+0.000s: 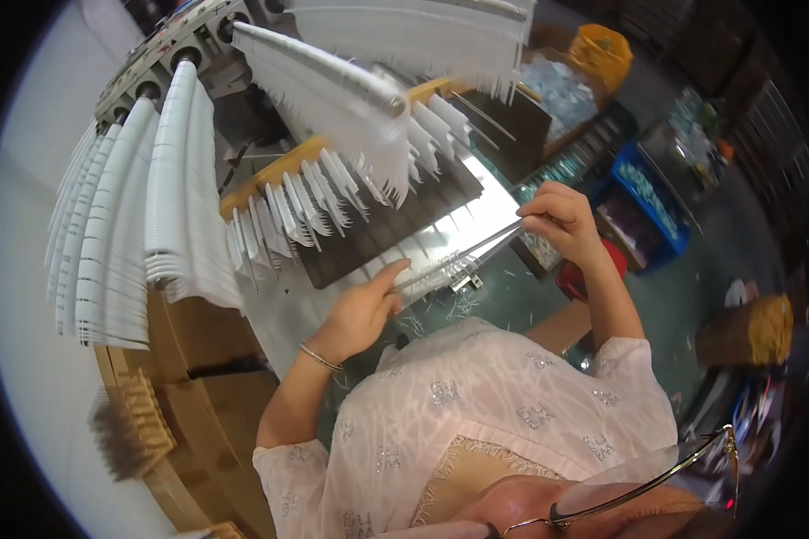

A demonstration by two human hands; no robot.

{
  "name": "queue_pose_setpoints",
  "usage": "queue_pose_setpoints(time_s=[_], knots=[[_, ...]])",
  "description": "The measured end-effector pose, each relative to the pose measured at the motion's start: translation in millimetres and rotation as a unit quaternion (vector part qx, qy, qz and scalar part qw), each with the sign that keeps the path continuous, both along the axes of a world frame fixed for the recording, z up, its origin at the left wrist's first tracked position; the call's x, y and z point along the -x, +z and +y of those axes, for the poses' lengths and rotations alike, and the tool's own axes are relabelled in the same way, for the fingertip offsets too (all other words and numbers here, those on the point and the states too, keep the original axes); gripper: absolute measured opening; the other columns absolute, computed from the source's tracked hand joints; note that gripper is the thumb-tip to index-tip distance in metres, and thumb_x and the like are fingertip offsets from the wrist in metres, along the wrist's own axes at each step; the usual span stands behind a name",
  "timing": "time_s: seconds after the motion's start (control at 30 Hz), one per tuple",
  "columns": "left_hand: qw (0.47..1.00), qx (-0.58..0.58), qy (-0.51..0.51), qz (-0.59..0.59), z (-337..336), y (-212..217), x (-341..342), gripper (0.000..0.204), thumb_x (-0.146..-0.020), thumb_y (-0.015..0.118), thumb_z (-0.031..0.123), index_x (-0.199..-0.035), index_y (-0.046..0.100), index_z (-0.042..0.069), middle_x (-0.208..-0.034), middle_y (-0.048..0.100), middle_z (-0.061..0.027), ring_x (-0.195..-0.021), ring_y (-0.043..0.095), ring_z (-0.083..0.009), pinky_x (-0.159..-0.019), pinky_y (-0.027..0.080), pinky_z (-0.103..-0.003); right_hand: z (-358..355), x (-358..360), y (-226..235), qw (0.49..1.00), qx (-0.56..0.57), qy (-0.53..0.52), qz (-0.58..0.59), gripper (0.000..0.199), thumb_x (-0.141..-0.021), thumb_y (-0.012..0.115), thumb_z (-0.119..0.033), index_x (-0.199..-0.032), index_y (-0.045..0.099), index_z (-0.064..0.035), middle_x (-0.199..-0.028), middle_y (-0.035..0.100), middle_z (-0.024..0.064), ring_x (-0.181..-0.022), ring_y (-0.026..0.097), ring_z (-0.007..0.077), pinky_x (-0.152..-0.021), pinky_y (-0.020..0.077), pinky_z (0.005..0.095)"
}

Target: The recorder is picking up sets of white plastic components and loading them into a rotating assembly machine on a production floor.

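Between my hands runs a thin metal rod (pixel 490 242), slanting up to the right, with small clear pieces toward its left part. My right hand (pixel 562 220) pinches the rod's right end between thumb and fingers. At the other end, my left hand (pixel 364 310) has its thumb and index finger closed round the rod; a bracelet circles that wrist. Just beyond the rod lies a shiny metal plate (pixel 496 199) beside a dark panel (pixel 342 259). A small metal fitting (pixel 466 283) shows below the rod. What exactly the clear pieces are is too small to tell.
Rods bearing rows of thin white pieces (pixel 180 162) fan out from a machine (pixel 166 63) at the far left. A wooden rack (pixel 283 167) holds more white pieces. Right of me stand a blue crate (pixel 670 202) and a yellow-lined bin (pixel 768 331). Cardboard boxes (pixel 211 413) sit lower left.
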State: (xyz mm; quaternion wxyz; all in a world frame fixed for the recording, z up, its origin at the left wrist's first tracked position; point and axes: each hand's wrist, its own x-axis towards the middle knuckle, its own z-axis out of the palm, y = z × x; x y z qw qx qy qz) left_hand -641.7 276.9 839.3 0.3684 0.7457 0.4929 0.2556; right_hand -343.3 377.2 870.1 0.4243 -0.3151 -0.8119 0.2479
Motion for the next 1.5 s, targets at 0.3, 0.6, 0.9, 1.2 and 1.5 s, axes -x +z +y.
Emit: queue_pose_setpoints(time_s=[0.3, 0.6, 0.9, 1.2, 1.5], knots=[[0.920, 0.231, -0.155, -0.276, -31, 3, 34, 0.057, -0.086, 0.037, 0.002, -0.136, 0.010, 0.010, -0.078, 0.055, -0.0109, -0.059, 0.048, -0.0112, -0.060, 0.041, -0.022, -123, 58, -13, 0.906, -0.248, -0.318, 0.134, 0.022, -0.067, 0.054, 0.005, -0.087, 0.048, -0.0002, -0.082, 0.051, 0.0105, -0.073, 0.049, 0.0208, -0.063, 0.0386, 0.0291], [0.805, 0.328, -0.166, -0.466, -47, 0, 22, 0.066, -0.086, 0.044, 0.004, -0.136, 0.002, 0.014, -0.100, 0.055, -0.0231, -0.093, 0.057, -0.0288, -0.080, 0.047, -0.036, -222, 182, -61, 0.978, -0.159, -0.131, -0.041, 0.037, -0.060, 0.062, -0.002, -0.095, 0.054, -0.0080, -0.086, 0.054, 0.0099, -0.075, 0.054, 0.0278, -0.062, 0.0436, 0.0358], [0.924, 0.131, -0.158, -0.323, -75, -4, 82, 0.057, -0.083, 0.049, 0.006, -0.130, 0.018, 0.002, -0.087, 0.060, -0.0126, -0.073, 0.060, -0.0161, -0.070, 0.045, -0.023, -248, 188, -33, 0.972, -0.189, -0.138, 0.025, 0.015, -0.070, 0.056, 0.000, -0.084, 0.057, -0.0023, -0.072, 0.052, 0.0092, -0.062, 0.051, 0.0229, -0.052, 0.0409, 0.0309], [0.878, 0.007, 0.190, -0.440, 22, -21, 181, 0.018, -0.084, 0.041, 0.011, -0.099, 0.048, 0.002, -0.058, 0.044, -0.0010, -0.046, 0.041, -0.0107, -0.049, 0.038, -0.025, -263, 193, 25, 0.980, -0.193, -0.052, -0.008, 0.010, -0.075, 0.049, -0.005, -0.081, 0.056, -0.0002, -0.060, 0.054, 0.0064, -0.050, 0.051, 0.0184, -0.047, 0.0410, 0.0269], [0.869, 0.053, 0.149, -0.469, 39, -10, 175, 0.025, -0.082, 0.045, 0.012, -0.101, 0.054, -0.001, -0.056, 0.043, 0.0019, -0.045, 0.038, -0.0073, -0.044, 0.033, -0.022, -224, 229, 34, 0.980, -0.180, -0.057, -0.063, 0.023, -0.066, 0.055, 0.007, -0.088, 0.057, 0.0010, -0.068, 0.054, 0.0088, -0.055, 0.052, 0.0199, -0.049, 0.0414, 0.0276]])
